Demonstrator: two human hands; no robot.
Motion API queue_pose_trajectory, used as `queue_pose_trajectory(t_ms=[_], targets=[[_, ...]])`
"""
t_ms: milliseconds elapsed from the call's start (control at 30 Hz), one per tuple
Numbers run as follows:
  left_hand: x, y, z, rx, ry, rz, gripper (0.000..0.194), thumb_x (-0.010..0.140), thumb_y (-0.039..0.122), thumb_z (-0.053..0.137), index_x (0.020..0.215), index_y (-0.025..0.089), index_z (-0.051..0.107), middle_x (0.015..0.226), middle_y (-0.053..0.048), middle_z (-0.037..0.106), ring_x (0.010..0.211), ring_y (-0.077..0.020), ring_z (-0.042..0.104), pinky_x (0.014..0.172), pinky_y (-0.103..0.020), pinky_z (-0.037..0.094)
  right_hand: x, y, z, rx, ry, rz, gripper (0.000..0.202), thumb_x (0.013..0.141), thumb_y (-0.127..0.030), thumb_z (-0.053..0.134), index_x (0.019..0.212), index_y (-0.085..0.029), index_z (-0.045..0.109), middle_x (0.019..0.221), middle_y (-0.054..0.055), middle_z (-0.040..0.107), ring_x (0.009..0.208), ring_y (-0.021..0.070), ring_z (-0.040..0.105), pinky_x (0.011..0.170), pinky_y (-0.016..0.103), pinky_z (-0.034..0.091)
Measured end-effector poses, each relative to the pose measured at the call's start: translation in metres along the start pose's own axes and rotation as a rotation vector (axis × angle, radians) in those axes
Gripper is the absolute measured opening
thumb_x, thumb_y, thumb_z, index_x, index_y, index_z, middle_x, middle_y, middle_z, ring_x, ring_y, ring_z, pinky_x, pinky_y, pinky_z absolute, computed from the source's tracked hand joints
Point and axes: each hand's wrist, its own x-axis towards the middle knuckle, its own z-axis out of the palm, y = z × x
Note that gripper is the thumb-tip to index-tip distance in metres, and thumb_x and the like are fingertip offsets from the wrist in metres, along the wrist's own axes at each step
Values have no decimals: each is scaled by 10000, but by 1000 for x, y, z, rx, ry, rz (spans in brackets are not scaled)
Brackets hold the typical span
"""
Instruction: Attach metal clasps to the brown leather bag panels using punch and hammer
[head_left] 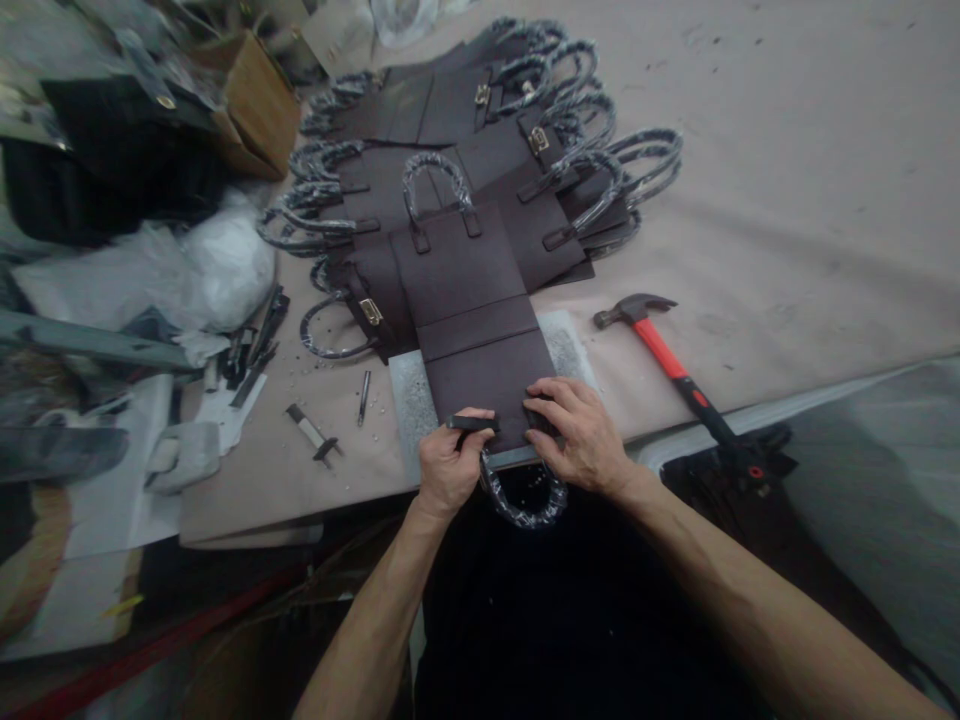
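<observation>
A dark brown leather panel [480,310] lies lengthwise over a pale slab [411,395] at the table's front edge. Its near handle [529,518], wrapped in clear plastic, hangs over that edge; a second wrapped handle [437,160] arches from its far end. On the left of the near end, my left hand [454,460] pinches one dark strap tab of the near handle. My right hand [574,430] has its fingers closed on the other dark tab, at the panel's right side. The undersides of both tabs are hidden.
Similar panels with wrapped handles [390,110] are piled behind. A red and black claw hammer [660,350] lies at the right. A metal punch [364,398] and a small pronged tool [311,432] lie left, near plastic bags [225,260] and a cardboard box [259,105].
</observation>
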Motion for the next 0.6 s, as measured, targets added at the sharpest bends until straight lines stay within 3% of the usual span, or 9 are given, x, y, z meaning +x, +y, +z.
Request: queue_pose_trajectory(t_ms=[600], targets=[[-3,1,9,96,38,62,130,920,210,615,980,174,724,936,-57,785,874,-195,756,831,-306,620,-2,1,1,-10,3,-3,330,884,-273,666,1200,-182,639,1290,133,619,1214,323,545,1063,531,464]])
